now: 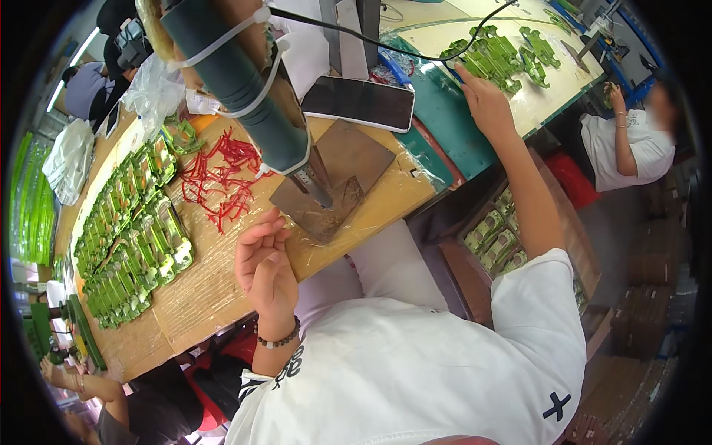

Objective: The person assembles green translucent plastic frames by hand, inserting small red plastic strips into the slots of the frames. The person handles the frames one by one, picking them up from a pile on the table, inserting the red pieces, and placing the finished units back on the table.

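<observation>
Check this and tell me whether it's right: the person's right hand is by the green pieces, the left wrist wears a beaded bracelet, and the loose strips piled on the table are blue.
Not quite: the loose strips are red, not blue, as the head view shows. The right hand is by the green pieces, and the left wrist wears a beaded bracelet.

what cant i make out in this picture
All in the head view:
- Dark green tool: its upper end is cut off by the top edge.
- Right hand: too small to tell whether its fingertips touch the green pieces.
- Wooden box: partly hidden by the right forearm and white sleeve.
</observation>
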The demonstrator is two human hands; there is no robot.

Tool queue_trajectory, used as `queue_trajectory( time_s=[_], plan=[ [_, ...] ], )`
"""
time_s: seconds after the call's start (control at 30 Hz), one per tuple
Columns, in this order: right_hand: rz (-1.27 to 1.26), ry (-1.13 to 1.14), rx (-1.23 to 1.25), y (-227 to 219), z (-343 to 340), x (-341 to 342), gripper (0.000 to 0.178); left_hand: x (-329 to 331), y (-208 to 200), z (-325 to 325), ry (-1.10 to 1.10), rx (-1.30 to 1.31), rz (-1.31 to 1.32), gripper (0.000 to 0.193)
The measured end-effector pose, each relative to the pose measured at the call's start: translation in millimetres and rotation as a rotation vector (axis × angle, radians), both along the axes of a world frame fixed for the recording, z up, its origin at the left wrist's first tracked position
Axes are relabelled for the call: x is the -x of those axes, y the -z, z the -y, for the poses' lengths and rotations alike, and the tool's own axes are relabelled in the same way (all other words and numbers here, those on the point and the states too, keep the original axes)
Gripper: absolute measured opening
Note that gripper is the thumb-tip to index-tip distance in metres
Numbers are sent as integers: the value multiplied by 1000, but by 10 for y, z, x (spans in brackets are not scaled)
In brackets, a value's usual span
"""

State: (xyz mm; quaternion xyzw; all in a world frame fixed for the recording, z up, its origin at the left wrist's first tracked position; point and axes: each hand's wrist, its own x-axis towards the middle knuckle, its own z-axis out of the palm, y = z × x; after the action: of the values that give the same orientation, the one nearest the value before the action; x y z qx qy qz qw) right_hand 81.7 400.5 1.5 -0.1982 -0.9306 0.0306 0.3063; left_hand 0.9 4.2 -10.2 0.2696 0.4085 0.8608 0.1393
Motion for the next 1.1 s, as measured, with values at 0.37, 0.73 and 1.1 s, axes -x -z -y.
queue_trajectory(
  time_s=[0.37,0.73,1.1],
  plan=[
    [72,124,-211,131,-816,34,40,10,-8,17,-24,9,1,36],
    [-771,-353,-365,79,1346,-586,19,460,-343,917,-806,1366,-1033,49],
    [147,-687,-112,-356,3450,1016,14,311,-267,1096,-886,1557,-945,42]
  ],
)
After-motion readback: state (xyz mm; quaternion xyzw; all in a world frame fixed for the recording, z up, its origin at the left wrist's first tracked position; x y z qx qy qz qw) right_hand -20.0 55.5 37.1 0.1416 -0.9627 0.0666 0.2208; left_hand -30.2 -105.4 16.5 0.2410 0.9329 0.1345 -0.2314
